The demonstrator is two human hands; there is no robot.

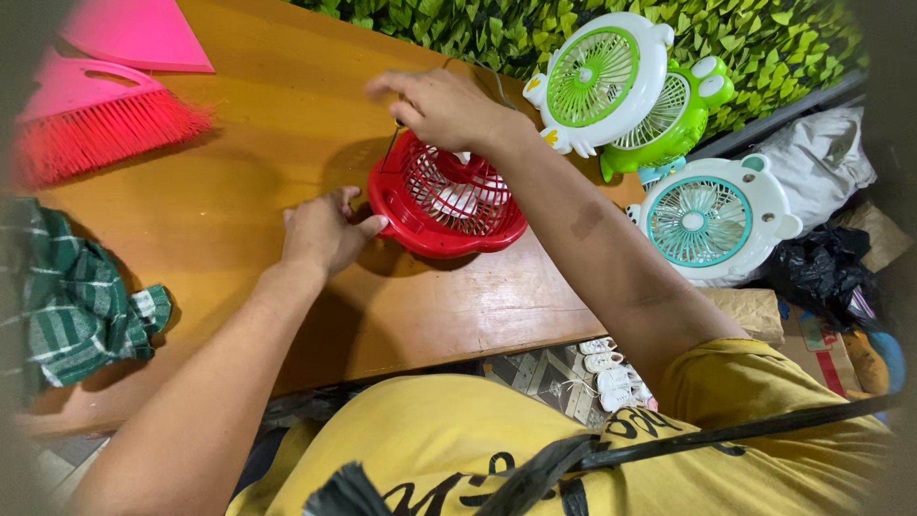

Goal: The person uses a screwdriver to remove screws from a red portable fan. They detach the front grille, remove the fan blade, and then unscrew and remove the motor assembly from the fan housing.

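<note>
A small red fan [445,203] with a wire grille lies face up on the wooden table [267,124]. My left hand [323,232] rests against its left rim, thumb touching the red casing. My right hand [445,108] hovers over the far side of the fan, fingers pinched on a thin dark tool or wire [393,145] that reaches down to the fan's rim. The fan's white blades show through the grille.
Three more small fans stand at the table's right end: white-and-green [597,81], green [673,119], white-and-teal [712,220]. A pink broom [91,115] and pink dustpan [134,33] lie at far left. A green checked cloth [67,296] sits near the front left edge.
</note>
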